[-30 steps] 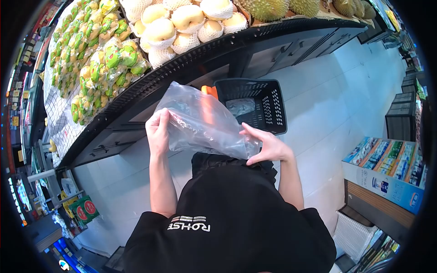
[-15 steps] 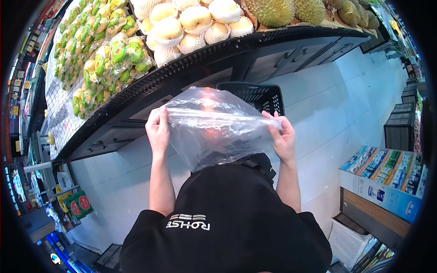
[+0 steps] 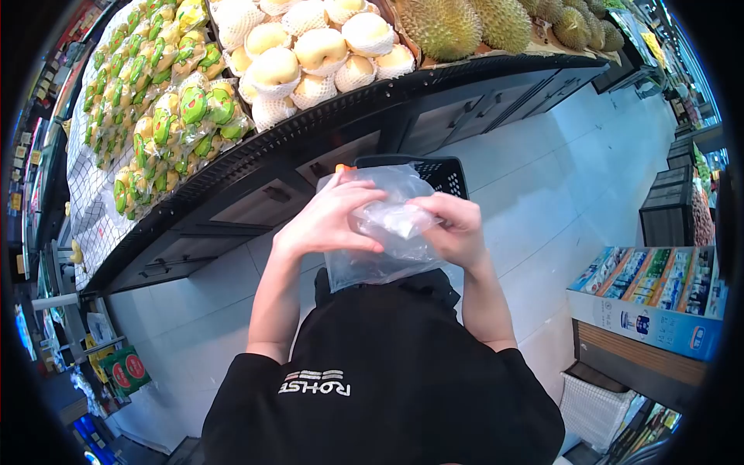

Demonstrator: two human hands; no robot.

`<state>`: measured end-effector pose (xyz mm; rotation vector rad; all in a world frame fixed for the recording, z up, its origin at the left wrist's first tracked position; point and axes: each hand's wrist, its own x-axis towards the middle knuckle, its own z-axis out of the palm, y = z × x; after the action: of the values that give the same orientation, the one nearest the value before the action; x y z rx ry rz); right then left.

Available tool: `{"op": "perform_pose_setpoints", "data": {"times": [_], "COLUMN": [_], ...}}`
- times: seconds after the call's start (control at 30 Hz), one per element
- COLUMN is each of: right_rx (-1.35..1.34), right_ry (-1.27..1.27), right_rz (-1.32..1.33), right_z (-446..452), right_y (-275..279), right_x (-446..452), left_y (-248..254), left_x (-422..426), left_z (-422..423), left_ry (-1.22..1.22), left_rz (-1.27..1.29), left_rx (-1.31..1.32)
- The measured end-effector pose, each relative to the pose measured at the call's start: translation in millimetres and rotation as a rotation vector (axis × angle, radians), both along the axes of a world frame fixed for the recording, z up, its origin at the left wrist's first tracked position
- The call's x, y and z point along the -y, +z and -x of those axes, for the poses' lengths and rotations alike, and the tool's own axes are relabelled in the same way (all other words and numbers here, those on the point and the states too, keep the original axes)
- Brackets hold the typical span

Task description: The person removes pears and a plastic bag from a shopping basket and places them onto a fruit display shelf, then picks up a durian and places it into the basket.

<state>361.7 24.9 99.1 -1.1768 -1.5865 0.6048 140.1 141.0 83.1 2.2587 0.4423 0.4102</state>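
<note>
A clear plastic bag (image 3: pixel 364 267) hangs in front of my body, bunched near its upper middle. My right hand (image 3: pixel 457 225) is closed on the gathered part of the bag. On the bag's left side lies my left hand (image 3: pixel 333 217), its fingers spread and its thumb apart, touching the plastic. Behind the bag is a black shopping basket (image 3: pixel 451 172), mostly hidden, with a bit of its orange handle (image 3: pixel 343 168) showing.
A black fruit stand (image 3: pixel 310 128) curves across the top with pears in foam nets (image 3: pixel 322 50), durians (image 3: pixel 442 27) and bagged yellow fruit (image 3: pixel 167 116). Tiled floor (image 3: pixel 535 201) lies beyond the basket. Boxed goods (image 3: pixel 651 302) stand at the right.
The bag was stretched wide between both hands and is now bunched in the middle. My hands have come closer together, and my left hand has let go of the bag's edge and spread its fingers.
</note>
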Motion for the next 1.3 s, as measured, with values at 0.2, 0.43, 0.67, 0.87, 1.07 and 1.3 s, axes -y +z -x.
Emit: {"op": "perform_pose_setpoints", "data": {"times": [0.2,0.43,0.67,0.87,1.07,1.3], "right_rx": [-0.627,-0.332,-1.362,-1.169,-0.734,-0.817], "right_ry": [-0.159,-0.147,0.501,0.627,0.454,0.002], "right_rz": [0.255,0.294,0.76,0.746,0.569,0.542], "right_z": [-6,23,63,48,23,4], "right_y": [-19,-71,-117,-112,-103,-106], "right_x": [-11,-29,-24,-13,-17,-16], "left_y": [-18,3,-1,11,1,-44], "left_x": [10,20,26,27,22,36], "left_z": [11,6,-28,-55,-67,-37], "left_ry": [0.11,0.037,-0.03,0.047,0.467,0.701], "left_rz": [0.239,0.417,0.398,0.503,0.242,0.474], "left_rx": [0.176,0.463,0.799,0.954,0.924,0.581]}}
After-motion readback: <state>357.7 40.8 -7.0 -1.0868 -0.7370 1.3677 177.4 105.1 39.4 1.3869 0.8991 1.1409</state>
